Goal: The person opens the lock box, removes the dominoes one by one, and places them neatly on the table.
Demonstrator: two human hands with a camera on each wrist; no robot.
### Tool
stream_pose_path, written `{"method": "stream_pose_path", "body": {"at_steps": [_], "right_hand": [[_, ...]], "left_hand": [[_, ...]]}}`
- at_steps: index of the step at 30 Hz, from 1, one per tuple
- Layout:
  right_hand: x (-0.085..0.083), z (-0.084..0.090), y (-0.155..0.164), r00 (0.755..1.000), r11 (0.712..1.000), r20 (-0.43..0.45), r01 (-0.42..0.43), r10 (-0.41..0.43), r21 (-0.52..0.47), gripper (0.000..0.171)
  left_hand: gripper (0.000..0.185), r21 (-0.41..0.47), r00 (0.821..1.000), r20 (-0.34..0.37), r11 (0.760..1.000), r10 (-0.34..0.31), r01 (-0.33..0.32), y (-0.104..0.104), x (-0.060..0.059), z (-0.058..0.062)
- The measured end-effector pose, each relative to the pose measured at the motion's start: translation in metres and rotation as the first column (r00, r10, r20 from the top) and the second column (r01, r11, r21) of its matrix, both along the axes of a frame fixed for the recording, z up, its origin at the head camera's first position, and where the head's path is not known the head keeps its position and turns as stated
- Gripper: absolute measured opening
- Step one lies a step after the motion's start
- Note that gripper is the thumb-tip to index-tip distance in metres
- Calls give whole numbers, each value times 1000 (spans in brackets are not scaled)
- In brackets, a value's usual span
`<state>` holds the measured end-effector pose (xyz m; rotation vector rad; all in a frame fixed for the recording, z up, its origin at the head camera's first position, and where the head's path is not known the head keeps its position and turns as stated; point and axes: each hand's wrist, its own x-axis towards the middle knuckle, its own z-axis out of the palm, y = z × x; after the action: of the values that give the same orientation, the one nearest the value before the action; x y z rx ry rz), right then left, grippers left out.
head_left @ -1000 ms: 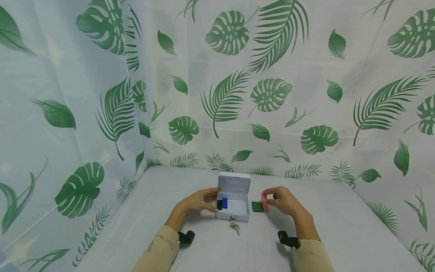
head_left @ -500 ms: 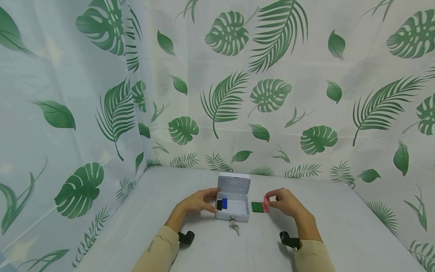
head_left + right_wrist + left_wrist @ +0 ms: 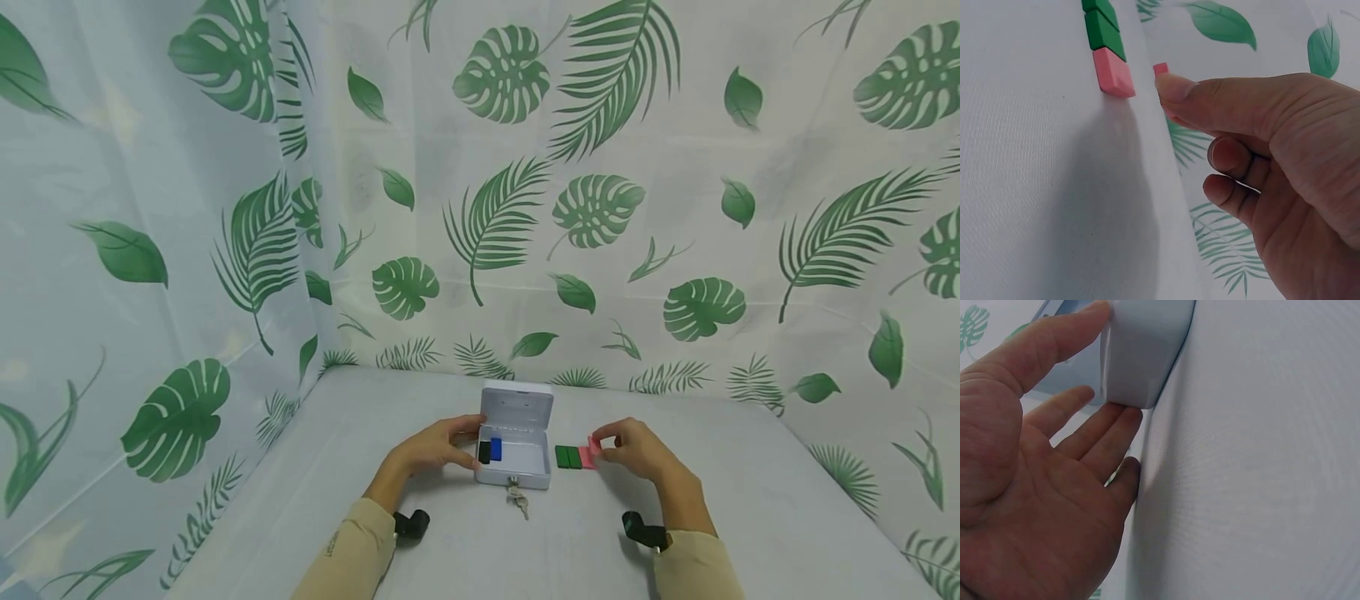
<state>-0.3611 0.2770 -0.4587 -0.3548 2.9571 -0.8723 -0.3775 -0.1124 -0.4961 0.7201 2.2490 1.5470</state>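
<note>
A small white metal box [image 3: 534,477] stands open on the table, its lid [image 3: 517,402] upright, with a black block [image 3: 484,452] and a blue block [image 3: 496,448] inside at the left. My left hand [image 3: 438,446] grips the box's left wall [image 3: 1141,356], thumb on top and fingers along the side. Right of the box lie two green blocks [image 3: 567,457] and a pink block [image 3: 1113,72] in a row. My right hand [image 3: 637,450] is just beside them and pinches a second pink block [image 3: 1160,67], mostly hidden behind the thumb [image 3: 1210,100].
A bunch of keys [image 3: 517,498] hangs from the lock at the box's front. White cloth covers the table [image 3: 450,550]. Leaf-print curtains [image 3: 225,250] close in the left, back and right sides.
The right hand has sunk towards the table and shifted slightly right with its pink block. A pink block now lies flat beside the green ones. The left hand and box have stayed put.
</note>
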Motion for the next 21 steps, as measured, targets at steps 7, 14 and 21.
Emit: {"method": "stream_pose_path", "body": {"at_steps": [7,14,21], "right_hand": [[-2,-3,4,1000,1000,-5,-3,3,10,28],[-2,-3,5,1000,1000,12,3,-3,12,27],[0,-2,4,1000,1000,8,-6,5,24,27]], "left_hand": [[90,16,1000,5,1000,-5,5,0,-1,-2],[91,10,1000,9,1000,-3,3,0,-1,-1],[90,22,1000,8,1000,-6,6,0,0,-1]]}}
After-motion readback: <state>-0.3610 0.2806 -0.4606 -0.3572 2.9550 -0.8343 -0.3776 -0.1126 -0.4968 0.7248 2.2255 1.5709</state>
